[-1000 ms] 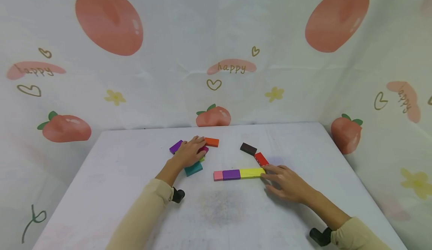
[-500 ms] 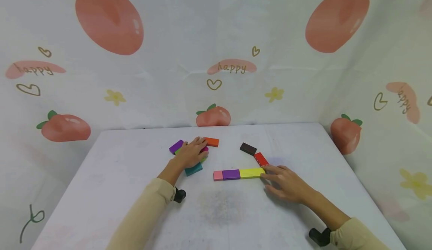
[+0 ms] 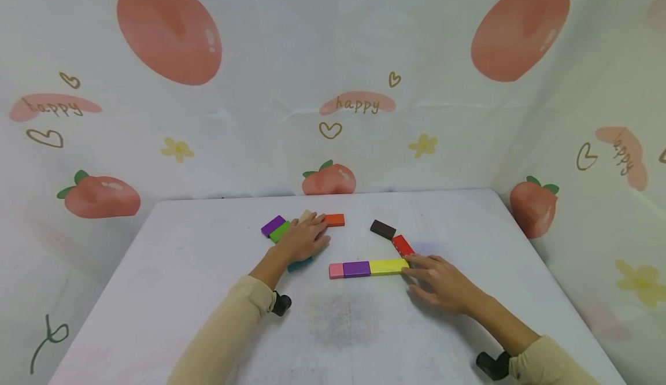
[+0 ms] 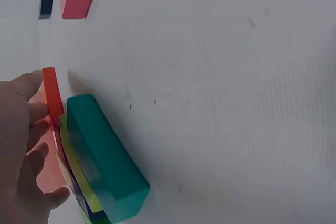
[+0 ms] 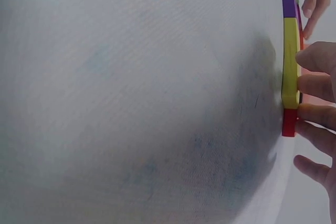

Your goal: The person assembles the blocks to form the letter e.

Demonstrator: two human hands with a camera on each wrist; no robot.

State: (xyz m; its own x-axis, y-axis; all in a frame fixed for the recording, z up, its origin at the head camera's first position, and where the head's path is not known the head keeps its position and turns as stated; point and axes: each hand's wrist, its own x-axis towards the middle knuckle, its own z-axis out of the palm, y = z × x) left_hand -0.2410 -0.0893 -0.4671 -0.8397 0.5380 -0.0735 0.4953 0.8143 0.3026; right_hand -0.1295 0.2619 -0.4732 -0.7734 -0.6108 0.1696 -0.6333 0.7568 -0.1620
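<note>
My left hand lies palm down over a cluster of flat coloured blocks, fingers extended, fingertips right at the orange block. Around it show a purple block, a green block, a beige block and a teal block; the hand hides others. My right hand rests with spread fingers at the right end of the yellow block, beside the red block. The yellow block sits in a straight row with a purple block and a pink block.
A black block lies behind the row, its corner near the red block. The white tabletop has a smudged patch in front. Behind it hangs a cloth printed with peaches.
My left hand has slid a little to the right, and the orange block has shifted right with it. The beige block and more of the green one now show. My right hand stays put.
</note>
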